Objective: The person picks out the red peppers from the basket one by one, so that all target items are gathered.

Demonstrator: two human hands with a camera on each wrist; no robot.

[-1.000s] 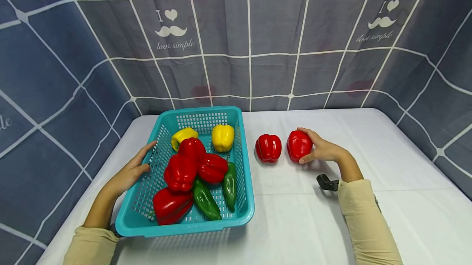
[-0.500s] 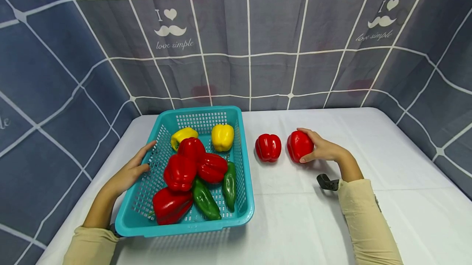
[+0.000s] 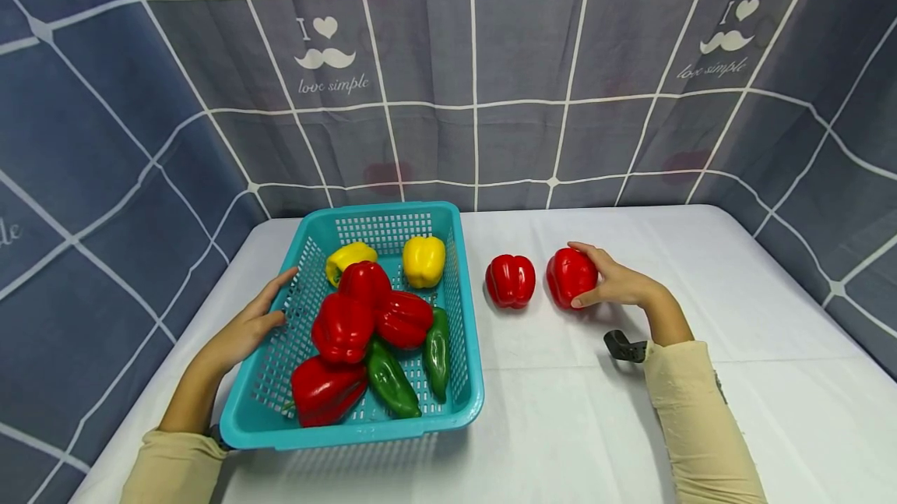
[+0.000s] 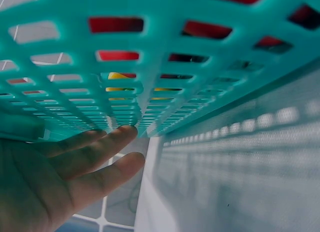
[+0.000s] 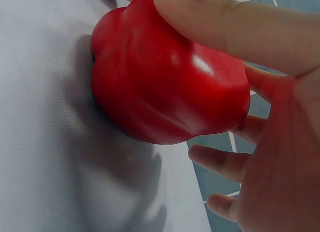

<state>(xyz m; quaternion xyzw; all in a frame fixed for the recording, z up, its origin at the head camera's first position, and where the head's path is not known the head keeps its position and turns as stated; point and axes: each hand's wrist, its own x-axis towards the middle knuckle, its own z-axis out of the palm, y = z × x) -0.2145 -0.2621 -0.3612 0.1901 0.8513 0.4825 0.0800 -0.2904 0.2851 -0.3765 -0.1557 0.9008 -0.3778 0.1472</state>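
Note:
My left hand (image 3: 241, 333) holds the left side of a turquoise basket (image 3: 350, 435), with its thumb at the rim. In the left wrist view, extended fingers (image 4: 105, 177) lie outside the perforated wall. My right hand (image 3: 620, 282) grips a red bell pepper (image 3: 569, 274), thumb on the near side and fingers around the far side. Close up in the right wrist view, the pepper (image 5: 160, 81) is low over the white cloth. Another red bell pepper (image 3: 510, 282) lies between it and the basket.
The basket contains several red bell peppers (image 3: 342, 329), two yellow bell peppers (image 3: 423, 262) and two green chilli peppers (image 3: 391, 379). A white cloth (image 3: 554, 426) covers the table. Grey checked curtains (image 3: 434, 75) surround its back and sides.
The right hand and its red bell pepper have shifted very slightly right. The left hand, the basket and the other pepper stay in place.

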